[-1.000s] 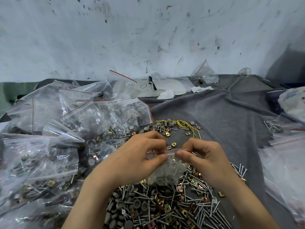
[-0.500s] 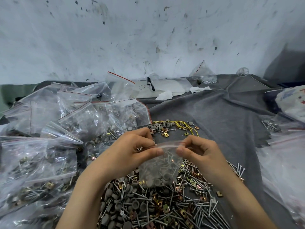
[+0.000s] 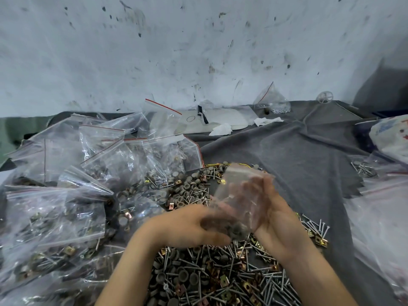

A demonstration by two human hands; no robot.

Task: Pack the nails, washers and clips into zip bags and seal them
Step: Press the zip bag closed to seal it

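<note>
Head view. A small clear bag (image 3: 239, 195) stands roughly upright between the two hands, above the far edge of the pile (image 3: 209, 274) of loose parts on the grey cloth (image 3: 298, 164). Dark washers (image 3: 236, 231) sit in its bottom; the upper part looks slack and nearly empty. The right hand (image 3: 276, 219) lies against the bag's right side, fingers (image 3: 249, 188) straight and showing through the film, so it props the bag rather than clasping it. The left hand (image 3: 192, 226) reaches to the bag's weighted bottom. Motion blur hides how its fingers lie, so whether it grips cannot be told. The bag's top edge is blurred too, and the zip strip cannot be read as closed or not. A heap (image 3: 66, 206) of filled bags lies to the left.

Hazards, as judged:
- (a) Slip: the load sits low and the right hand offers only a flat surface. If the left hand has no firm hold, the bag may drop into the pile and its count be lost.
- (b) Spill: if the strip is only partly pressed, tipping or tossing the bag toward the heap could shed washers through the gap.
- (c) Puncture: any nail points inside, pressed between the palms, may pierce the thin film or a finger.
- (d) Trapped air may spring a weak seal under stacked bags.
</note>
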